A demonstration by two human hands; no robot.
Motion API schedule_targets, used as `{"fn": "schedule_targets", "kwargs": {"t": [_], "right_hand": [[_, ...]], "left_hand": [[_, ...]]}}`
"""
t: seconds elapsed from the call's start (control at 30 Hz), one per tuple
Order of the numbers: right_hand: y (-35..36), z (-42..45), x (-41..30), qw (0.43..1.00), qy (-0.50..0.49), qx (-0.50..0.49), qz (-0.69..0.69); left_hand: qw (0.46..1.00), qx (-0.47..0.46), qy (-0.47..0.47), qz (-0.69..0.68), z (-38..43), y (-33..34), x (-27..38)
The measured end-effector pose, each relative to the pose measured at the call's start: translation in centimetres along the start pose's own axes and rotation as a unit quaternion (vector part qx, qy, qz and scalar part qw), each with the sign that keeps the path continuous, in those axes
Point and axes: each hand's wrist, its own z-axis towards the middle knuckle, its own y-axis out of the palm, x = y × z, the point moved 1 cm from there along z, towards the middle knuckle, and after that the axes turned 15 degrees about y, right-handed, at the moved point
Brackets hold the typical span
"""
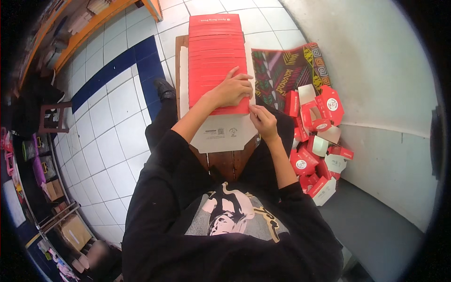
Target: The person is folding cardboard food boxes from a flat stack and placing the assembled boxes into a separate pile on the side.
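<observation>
Before me lies a fanned stack of flat red cardboard box blanks (216,46), its sheets overlapping like steps on a low wooden table. My left hand (235,88) rests palm down on the near part of the stack, fingers spread toward its right edge. At the near right corner, the fingertips of my right hand (264,121) pinch the edge of a red sheet. A white cardboard flap (225,135) with a printed logo and code sticks out beneath the red sheets, toward my body. What the left fingertips touch at the edge is partly hidden.
Folded red and white boxes (313,141) lie in a loose heap at right, by the wall. A patterned mat (282,77) lies behind them. On the left are a brown stool (54,118), loaded shelving (45,169) and a person (98,259). The wooden table (222,164) stands between my legs.
</observation>
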Motion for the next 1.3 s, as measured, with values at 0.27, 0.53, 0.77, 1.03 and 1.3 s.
{"fn": "schedule_targets", "kwargs": {"t": [0.27, 0.53, 0.77, 1.03, 1.3], "right_hand": [[0.1, 0.3, -0.2, 1.0, 0.008, 0.002, 0.012], [0.8, -0.5, 0.4, 0.986, 0.117, 0.004, 0.12], [4.5, -3.6, 1.3, 0.97, 0.197, 0.03, 0.138], [5.3, -1.9, -1.9, 0.962, 0.07, 0.258, -0.046], [4.7, -2.0, -1.7, 0.968, 0.05, 0.24, -0.06]], "left_hand": [[1.0, 0.014, 0.004, -0.014, -0.2, -0.1, 0.2], [0.969, 0.2, -0.108, 0.095, -1.8, -1.2, 3.6], [0.815, 0.454, -0.356, 0.062, -17.1, 3.0, 9.5], [0.823, 0.418, -0.327, 0.201, -12.7, 2.7, 10.1], [0.812, 0.47, -0.268, 0.218, -13.5, 2.1, 9.4]]}}
